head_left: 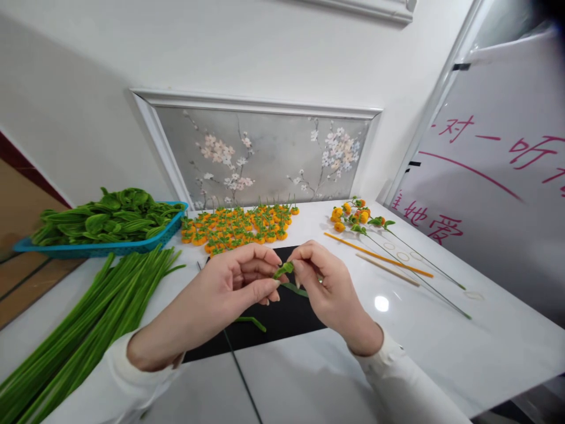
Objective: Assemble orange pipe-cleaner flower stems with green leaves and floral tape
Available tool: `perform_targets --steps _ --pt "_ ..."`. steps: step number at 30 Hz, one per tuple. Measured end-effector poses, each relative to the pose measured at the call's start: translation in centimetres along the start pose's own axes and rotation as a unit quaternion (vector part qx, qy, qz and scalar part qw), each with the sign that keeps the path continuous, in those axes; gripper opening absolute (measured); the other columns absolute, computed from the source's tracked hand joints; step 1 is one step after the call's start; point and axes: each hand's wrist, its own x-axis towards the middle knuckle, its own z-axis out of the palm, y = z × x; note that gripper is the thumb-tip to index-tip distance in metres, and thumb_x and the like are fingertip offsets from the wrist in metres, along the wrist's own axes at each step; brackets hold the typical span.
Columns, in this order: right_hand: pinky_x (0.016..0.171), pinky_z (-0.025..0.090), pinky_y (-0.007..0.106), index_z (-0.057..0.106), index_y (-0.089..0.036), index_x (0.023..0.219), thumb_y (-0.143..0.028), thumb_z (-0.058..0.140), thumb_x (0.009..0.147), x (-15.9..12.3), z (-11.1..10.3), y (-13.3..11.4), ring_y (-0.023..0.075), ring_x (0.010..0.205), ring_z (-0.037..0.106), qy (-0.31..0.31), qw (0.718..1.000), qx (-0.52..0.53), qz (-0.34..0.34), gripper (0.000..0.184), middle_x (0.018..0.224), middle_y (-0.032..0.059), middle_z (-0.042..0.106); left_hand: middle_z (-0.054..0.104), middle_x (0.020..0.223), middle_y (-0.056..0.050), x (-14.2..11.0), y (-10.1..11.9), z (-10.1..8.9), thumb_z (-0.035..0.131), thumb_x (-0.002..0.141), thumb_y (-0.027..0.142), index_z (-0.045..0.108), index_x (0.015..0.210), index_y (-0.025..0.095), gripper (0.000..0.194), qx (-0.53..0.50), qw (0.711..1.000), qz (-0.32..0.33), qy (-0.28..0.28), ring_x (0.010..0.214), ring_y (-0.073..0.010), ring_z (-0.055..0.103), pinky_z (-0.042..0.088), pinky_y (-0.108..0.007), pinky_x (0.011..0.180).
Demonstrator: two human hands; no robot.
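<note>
My left hand (241, 282) and my right hand (324, 282) meet above a black mat (282, 321), and both pinch a short green pipe cleaner (283, 271) bent between their fingertips. Its free end (295, 289) trails down to the right under my left fingers. Another green piece (252, 321) lies on the mat below my left hand. A thin dark wire (238, 368) runs across the white table (419, 341) toward me.
A bundle of long green pipe cleaners (88, 324) lies at the left. Behind it is a blue tray (101, 246) of green leaves. Several small orange fruits (238, 227) sit at the back, with a finished orange-fruit stem (357, 218), an orange stick (379, 256) and a whiteboard (494, 194) at the right.
</note>
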Motion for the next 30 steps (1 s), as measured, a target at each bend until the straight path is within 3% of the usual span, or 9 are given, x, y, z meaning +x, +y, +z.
perform_targets --steps 7,14,20,30 --pt "0.051 0.037 0.022 0.053 -0.019 0.082 -0.027 0.046 0.092 -0.1 0.0 -0.1 0.0096 0.056 0.044 -0.02 0.993 0.097 0.067 0.015 0.067 -0.0017 0.046 0.067 0.07 -0.002 -0.2 0.0 0.3 0.059 0.083 0.029 0.066 0.089 0.019 0.014 0.025 0.999 0.006 0.026 0.059 -0.0119 0.06 0.049 -0.022 0.057" --pt "0.05 0.037 0.021 0.053 -0.018 0.082 -0.029 0.047 0.09 -0.1 0.1 -0.1 0.0094 0.054 0.043 -0.029 0.99 0.099 0.096 0.015 0.063 -0.0025 0.046 0.063 0.068 0.0 -0.3 1.0 0.3 0.058 0.082 0.026 0.066 0.079 0.018 0.012 0.056 0.998 -0.01 0.02 0.053 -0.0091 0.055 0.045 -0.02 0.052" --pt "0.049 0.035 0.021 0.054 -0.018 0.08 -0.027 0.048 0.089 0.0 -0.1 -0.1 0.0094 0.056 0.041 -0.029 0.994 0.063 0.089 0.015 0.066 -0.0015 0.047 0.06 0.063 0.001 -0.2 0.4 0.3 0.058 0.083 0.031 0.064 0.074 0.017 0.018 0.01 0.999 -0.05 0.003 0.051 -0.0086 0.053 0.042 -0.019 0.05" --pt "0.048 0.033 0.021 0.053 -0.017 0.077 -0.032 0.051 0.087 0.3 -0.2 -0.4 0.0082 0.05 0.041 -0.047 0.971 0.187 0.143 0.019 0.057 -0.004 0.046 0.059 0.067 0.002 -0.3 0.0 -0.2 0.055 0.087 0.031 0.063 0.076 0.017 0.019 -0.109 0.99 -0.071 -0.059 0.055 -0.0064 0.049 0.039 -0.017 0.052"
